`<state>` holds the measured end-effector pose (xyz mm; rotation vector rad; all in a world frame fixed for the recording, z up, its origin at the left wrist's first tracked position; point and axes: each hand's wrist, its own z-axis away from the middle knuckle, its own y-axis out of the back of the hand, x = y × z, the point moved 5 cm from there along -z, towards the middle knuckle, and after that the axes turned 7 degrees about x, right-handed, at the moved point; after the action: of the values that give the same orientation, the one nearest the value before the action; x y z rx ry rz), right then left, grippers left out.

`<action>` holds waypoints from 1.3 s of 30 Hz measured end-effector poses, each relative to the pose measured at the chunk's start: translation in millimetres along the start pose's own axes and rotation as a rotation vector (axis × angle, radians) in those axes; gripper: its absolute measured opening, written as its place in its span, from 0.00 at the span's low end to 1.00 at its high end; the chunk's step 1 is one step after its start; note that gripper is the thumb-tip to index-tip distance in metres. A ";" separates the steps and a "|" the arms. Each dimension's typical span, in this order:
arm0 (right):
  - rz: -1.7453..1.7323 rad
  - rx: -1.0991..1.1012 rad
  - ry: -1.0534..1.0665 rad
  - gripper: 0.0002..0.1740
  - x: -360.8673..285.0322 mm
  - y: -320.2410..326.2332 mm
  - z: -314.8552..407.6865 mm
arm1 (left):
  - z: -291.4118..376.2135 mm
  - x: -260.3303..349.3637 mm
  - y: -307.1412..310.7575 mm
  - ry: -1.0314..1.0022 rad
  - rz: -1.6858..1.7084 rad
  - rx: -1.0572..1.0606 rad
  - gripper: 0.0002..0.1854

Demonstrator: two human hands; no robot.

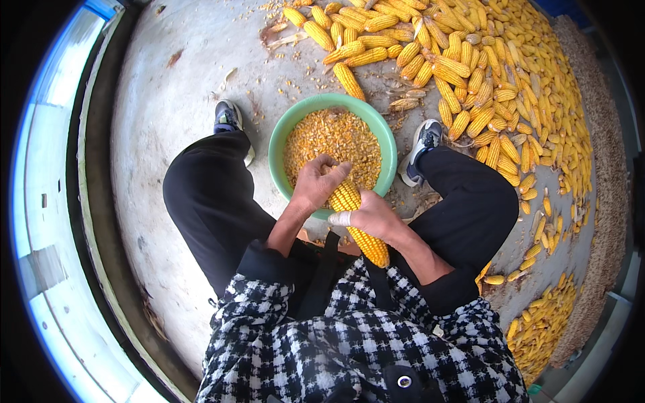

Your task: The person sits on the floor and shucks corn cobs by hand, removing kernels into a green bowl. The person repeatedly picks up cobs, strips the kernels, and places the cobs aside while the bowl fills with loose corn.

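Observation:
A yellow corn cob point(370, 245) slants between my two hands, its far end over the rim of a green plastic basin point(388, 146). My right hand point(375, 215) grips it around the middle; the thumb wears a pale wrapping. At the upper end, my left hand point(317, 184) is closed about the tip, thumb stretched along it. Fingers hide part of that end. Loose corn kernels point(332, 136) fill much of the basin, which sits on the floor between my feet.
A large heap of husked corn cobs point(504, 75) spreads over the right side and far end of the concrete floor point(166, 90). One single cob point(348, 81) lies just beyond the basin. Dry husks point(405, 98) and stray kernels are scattered around. My shoes point(423, 148) flank the basin.

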<state>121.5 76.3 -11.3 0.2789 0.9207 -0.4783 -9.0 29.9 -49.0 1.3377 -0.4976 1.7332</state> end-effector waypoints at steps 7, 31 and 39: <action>0.179 0.039 0.046 0.24 6.5 0.8 -2.9 | -11.6 -22.6 3.5 0.143 0.126 0.072 0.19; -0.111 -0.095 -0.219 0.19 -0.6 -1.6 5.9 | -5.0 -13.1 -0.4 0.155 0.107 0.062 0.11; 0.473 0.169 -0.007 0.26 5.7 -6.6 -1.4 | -9.9 -25.1 -1.7 0.240 0.151 0.201 0.22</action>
<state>120.1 69.7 -17.0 0.6313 0.7760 -0.1190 -12.0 28.5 -75.8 1.2320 -0.3008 2.0825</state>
